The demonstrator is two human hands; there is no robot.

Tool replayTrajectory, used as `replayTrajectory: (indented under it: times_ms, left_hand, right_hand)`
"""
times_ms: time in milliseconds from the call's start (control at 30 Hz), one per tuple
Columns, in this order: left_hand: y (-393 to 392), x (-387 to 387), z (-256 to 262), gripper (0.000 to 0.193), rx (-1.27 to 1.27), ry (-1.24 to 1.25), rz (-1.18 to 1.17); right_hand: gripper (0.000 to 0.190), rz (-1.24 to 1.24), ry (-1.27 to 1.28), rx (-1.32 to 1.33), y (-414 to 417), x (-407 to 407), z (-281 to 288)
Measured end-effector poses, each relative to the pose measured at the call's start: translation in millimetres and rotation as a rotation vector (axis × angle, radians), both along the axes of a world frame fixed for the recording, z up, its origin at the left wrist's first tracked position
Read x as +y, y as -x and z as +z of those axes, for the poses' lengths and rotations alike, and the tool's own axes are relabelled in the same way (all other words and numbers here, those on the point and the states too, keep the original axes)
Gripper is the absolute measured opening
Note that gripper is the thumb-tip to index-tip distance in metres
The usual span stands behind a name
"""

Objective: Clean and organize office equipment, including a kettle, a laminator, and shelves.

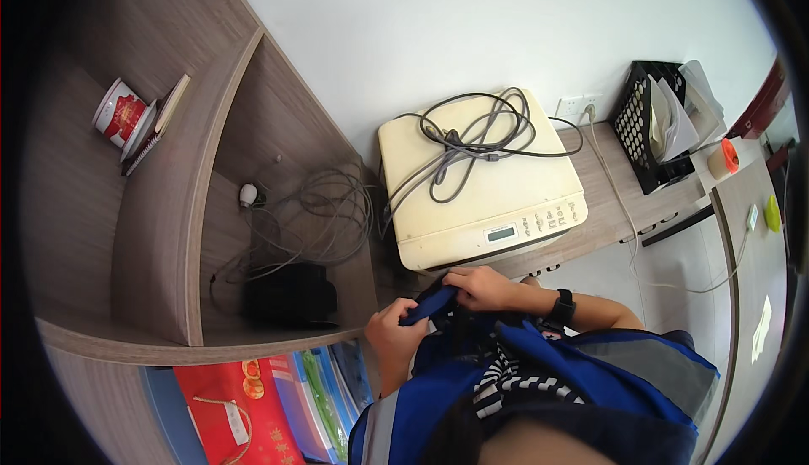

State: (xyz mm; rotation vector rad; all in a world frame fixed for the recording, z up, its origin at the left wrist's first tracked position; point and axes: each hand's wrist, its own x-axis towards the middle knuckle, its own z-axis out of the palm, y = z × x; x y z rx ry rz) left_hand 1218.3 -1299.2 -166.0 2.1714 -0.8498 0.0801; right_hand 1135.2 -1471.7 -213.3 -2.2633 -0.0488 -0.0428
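Observation:
My left hand (398, 333) grips the edge of a dark blue cloth (431, 306), part of a garment or bag at my front. On the same cloth, a short way to the right, my right hand (481, 287) holds the other end between thumb and fingers; a black watch (562, 307) is on that wrist. I wear a blue vest (442, 380) with grey bands. Just beyond my hands stands a cream printer (468, 212) with a small display and buttons. Loosely coiled black and grey cables (474, 143) lie on its lid.
At left, a wooden shelf unit (208, 212) holds coiled cables (335, 212), a black object (291, 294) and a red-and-white tub (123, 114). Below are a red gift bag (234, 402) and folders (316, 395). Back right stand a black file basket (635, 127) and wall sockets (572, 106).

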Motion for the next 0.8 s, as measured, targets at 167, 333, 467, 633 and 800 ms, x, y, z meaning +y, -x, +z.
replayTrajectory:
  times_ms: [167,333,467,633,800]
  left_hand:
    - [-4.6,-3.9,27.5,0.017,0.094,-0.102,-0.092]
    - [-22.7,-0.6,22.9,0.015,0.085,-0.056,-0.123]
    - [-33.6,-19.8,15.1,0.014,-0.097,-0.02,0.032]
    - [-48.6,-58.3,-40.7,0.011,-0.492,-0.101,0.096]
    - [-38.5,-69.1,-67.2,0.01,-0.351,0.098,-0.02]
  right_hand:
    - [0.023,-0.098,0.182,-0.244,10.3,-22.2,4.6]
    - [0.026,-0.125,-0.338,-0.065,24.2,-29.3,25.5]
    - [0.027,-0.268,-0.35,-0.198,16.3,-30.0,20.8]
    - [0.021,-0.463,-0.331,-0.184,3.2,-29.9,22.7]
    - [0.015,-0.307,-0.137,-0.35,4.7,-32.9,13.0]
